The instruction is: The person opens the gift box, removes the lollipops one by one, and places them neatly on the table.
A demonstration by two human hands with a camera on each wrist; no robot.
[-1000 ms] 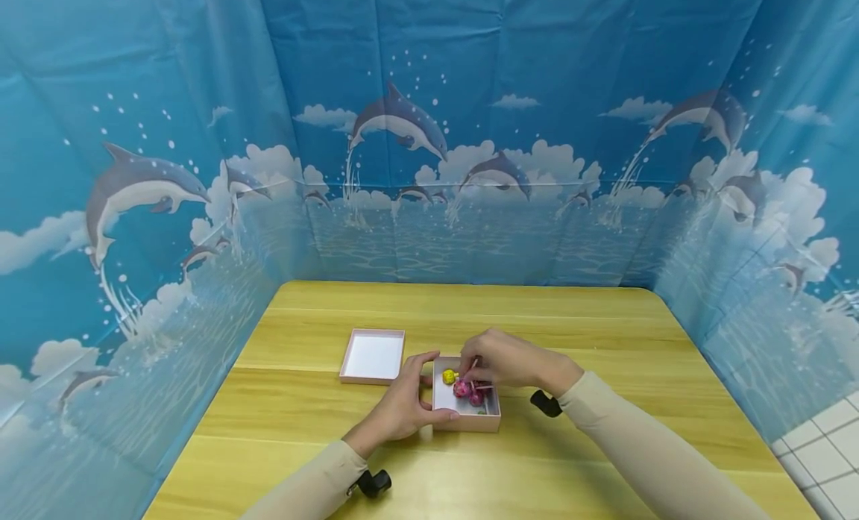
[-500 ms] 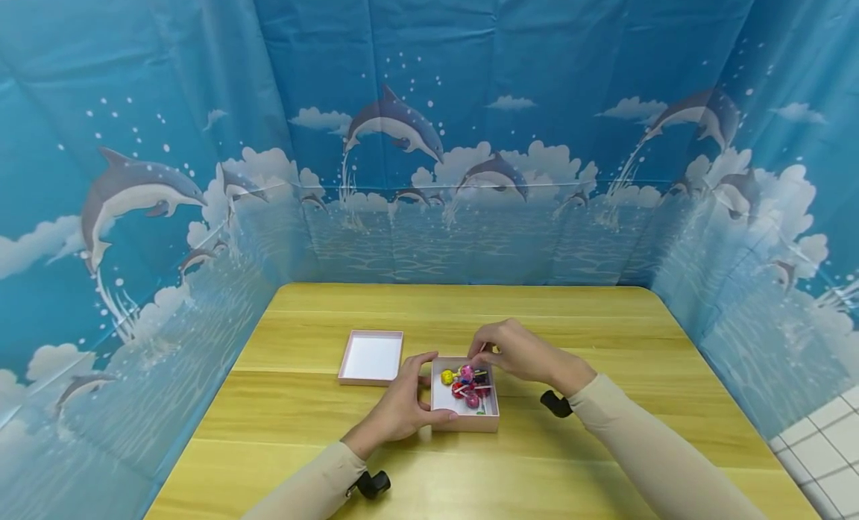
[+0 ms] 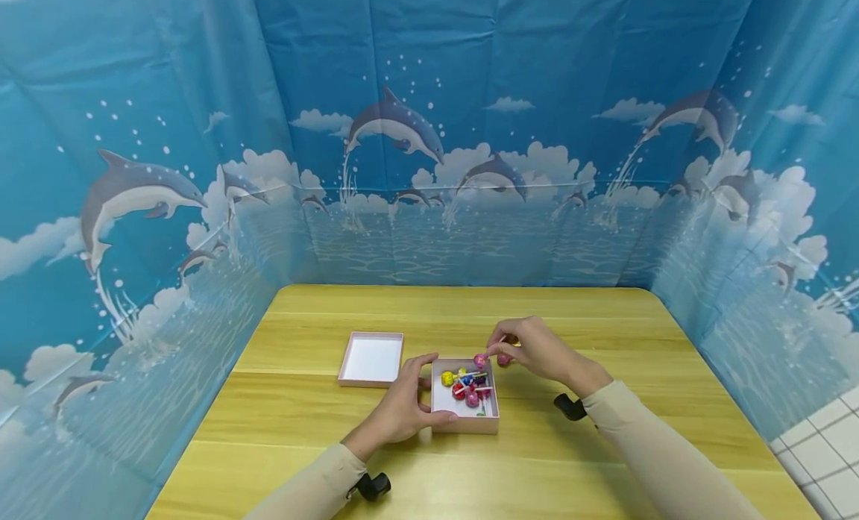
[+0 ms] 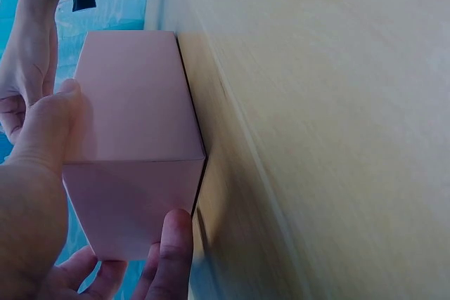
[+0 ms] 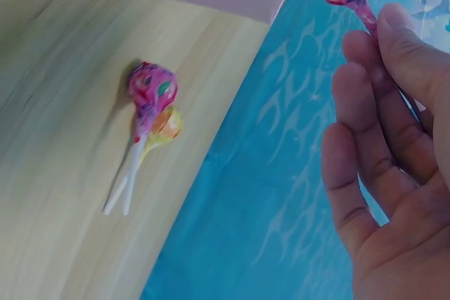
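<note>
- Gripping the near left corner of the pink box (image 3: pixel 466 421) at lower centre of the head view, the left hand (image 3: pixel 401 409) curls thumb and fingers round its walls, seemingly to keep it from sliding.
- Above the box's far right corner, the right hand (image 3: pixel 537 348) pinches a pink lollipop (image 3: pixel 480 360) by its stick, candy end leading.
- More lollipops (image 3: pixel 465 384) lie heaped inside the box.
- Two lollipops (image 5: pixel 150 114) lie on the table (image 3: pixel 604 318), beside the box.
- An open lid (image 3: pixel 372 358) sits left of it, out of the way.
</note>
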